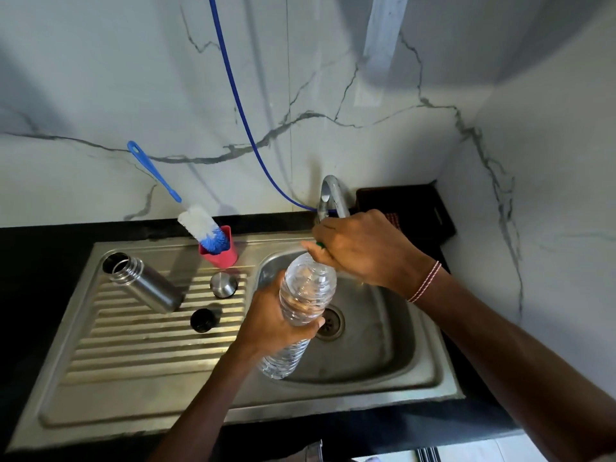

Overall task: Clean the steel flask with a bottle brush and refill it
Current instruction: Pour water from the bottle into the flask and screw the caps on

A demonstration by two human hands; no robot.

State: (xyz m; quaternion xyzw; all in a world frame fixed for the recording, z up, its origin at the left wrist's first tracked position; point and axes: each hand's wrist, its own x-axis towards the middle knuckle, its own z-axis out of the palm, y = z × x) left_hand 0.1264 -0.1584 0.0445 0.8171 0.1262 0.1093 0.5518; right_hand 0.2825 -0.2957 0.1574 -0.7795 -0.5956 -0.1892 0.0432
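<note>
While our L hand (pixel 270 325) grips the plastic bottle (pixel 306 295) & R hand (pixel 360 251) pinches its green cap (pixel 320 244) over the sink (pixel 430 371), squeezing too hard could spurt water once it loosens — steel flask (pixel 143 281) stands open on the drainboard (pixel 133 345).

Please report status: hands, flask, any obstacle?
Left hand holds clear plastic bottle over steel sink; right hand grips its green cap. Cylindrical steel flask open on drainboard. Steel lid, black cap beside it, not blocking.

Brushed steel flask (pixel 143 283), clear plastic bottle (pixel 305 296), ribbed steel sink (pixel 150 331)
</note>
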